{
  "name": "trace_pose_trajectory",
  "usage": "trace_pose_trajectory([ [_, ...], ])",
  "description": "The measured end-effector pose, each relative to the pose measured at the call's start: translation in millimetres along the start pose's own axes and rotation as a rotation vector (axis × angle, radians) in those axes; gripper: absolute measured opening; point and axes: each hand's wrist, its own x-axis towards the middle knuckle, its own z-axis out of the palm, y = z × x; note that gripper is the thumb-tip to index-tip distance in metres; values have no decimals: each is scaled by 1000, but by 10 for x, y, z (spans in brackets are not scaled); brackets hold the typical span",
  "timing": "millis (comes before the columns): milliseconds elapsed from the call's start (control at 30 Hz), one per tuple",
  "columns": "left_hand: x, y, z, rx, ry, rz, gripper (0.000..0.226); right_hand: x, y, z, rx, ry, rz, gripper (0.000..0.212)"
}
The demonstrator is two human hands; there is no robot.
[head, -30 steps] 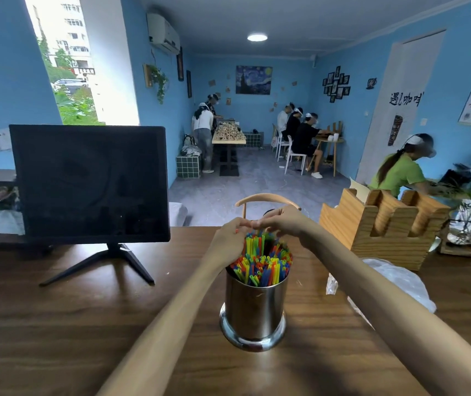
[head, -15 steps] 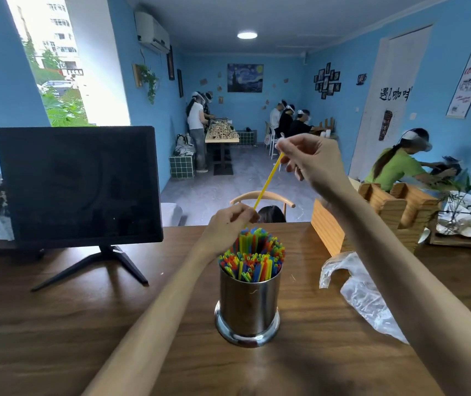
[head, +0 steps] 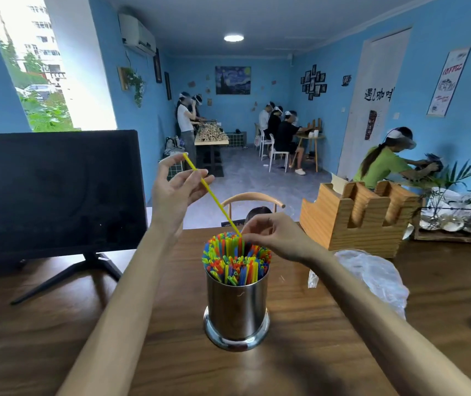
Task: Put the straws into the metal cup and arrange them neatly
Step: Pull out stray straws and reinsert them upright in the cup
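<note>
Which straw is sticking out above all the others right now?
The yellow straw, held slanted by the left hand while the right hand guides its lower end into the bundle in the metal cup.

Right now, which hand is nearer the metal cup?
The right hand, just above the metal cup at the straw tops, pinching the yellow straw low. The left hand holds the straw's upper end, higher and to the left.

Left hand (head: pixel 175 192) raised, right hand (head: pixel 274 238) low, fingers pinching
</note>
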Motion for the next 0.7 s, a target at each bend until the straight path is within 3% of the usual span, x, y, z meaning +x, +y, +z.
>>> trace_pose_trajectory([
  [133,-138,-79,61,253,-89,114,44,138,185,-35,-77,285,121,13],
  [267,-279,-337,-42,489,-222,78,41,202,285,53,-139,77,264,27],
  [533,-450,-697,-239,744,-365,-43,34,287,242,123,-54,88,297,30],
  [700,-417,-715,-296,808,-418,-86,17,332,186,72,-66,107,313,26],
])
